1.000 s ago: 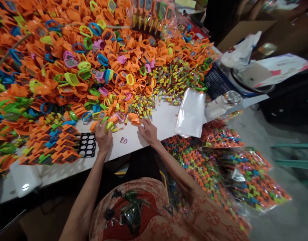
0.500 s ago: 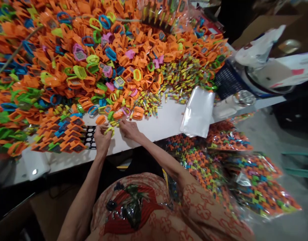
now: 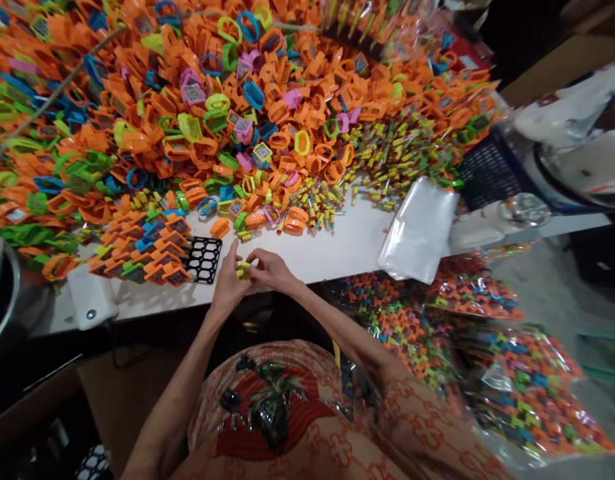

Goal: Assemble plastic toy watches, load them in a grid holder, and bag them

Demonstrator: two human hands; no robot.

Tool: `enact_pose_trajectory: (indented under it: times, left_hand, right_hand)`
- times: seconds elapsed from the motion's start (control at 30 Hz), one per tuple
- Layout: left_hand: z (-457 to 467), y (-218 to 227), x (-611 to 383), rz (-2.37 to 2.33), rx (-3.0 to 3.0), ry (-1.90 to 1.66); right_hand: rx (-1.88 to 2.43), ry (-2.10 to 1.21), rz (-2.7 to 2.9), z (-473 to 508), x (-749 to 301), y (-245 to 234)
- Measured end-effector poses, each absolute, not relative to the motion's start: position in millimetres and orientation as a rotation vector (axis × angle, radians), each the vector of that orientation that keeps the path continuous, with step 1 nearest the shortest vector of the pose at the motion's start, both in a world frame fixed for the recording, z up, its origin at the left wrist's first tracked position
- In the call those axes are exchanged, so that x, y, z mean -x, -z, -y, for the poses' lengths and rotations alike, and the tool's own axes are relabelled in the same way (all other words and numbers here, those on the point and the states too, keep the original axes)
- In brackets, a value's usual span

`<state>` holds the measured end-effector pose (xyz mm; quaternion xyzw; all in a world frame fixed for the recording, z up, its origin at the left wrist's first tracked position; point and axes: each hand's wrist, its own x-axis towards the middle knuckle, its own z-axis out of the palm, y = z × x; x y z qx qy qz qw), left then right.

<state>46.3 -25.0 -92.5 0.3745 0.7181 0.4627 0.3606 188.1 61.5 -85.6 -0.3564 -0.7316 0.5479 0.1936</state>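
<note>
My left hand is closed around a small yellow-green plastic ring-shaped toy just above the table's front edge. From the right, my right hand meets it, fingertips pinched against the toy; whatever else they hold is hidden. Left of my hands lies a black grid tray with oval holes. Rows of mostly orange toys stand over its left part. Small yellow tubes with coloured ends lie just beyond my fingers, near a loose orange toy.
A large heap of orange, blue, green and pink toys covers the table's back. More yellow tubes lie heaped to the right. Clear plastic bags overlap the front edge. Filled bags lie on the floor. A white box sits at left.
My right hand has come away from the yellow tubes and joined my left hand at the yellow-green toy. Both hands are now nearer the table's front edge. The view has shifted left.
</note>
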Motion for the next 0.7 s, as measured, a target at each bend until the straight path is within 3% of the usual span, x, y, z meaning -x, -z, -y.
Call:
enact_pose_trajectory:
  times: [0.23,0.37,0.5,0.7]
  left_hand:
    - [24.4,95.1,-44.1,-1.486,-0.446,-1.387]
    - [7.8,91.5,-53.4,-1.385,-0.274,-1.531]
    - [-1.2,72.4,-62.7,-1.46,-0.268,-1.529]
    - [3.6,60.8,-53.9,-1.56,-0.492,-1.323]
  right_hand:
    - [0.992,-1.764,1.663,-56.8,-195.8,103.4]
    - [1.043,-1.705,1.413,-52.0,-181.9,112.3]
    - [1.092,-1.644,1.376,-44.3,-181.7,98.8]
    - [1.058,-1.876,1.333,-55.4,-206.2,65.4]
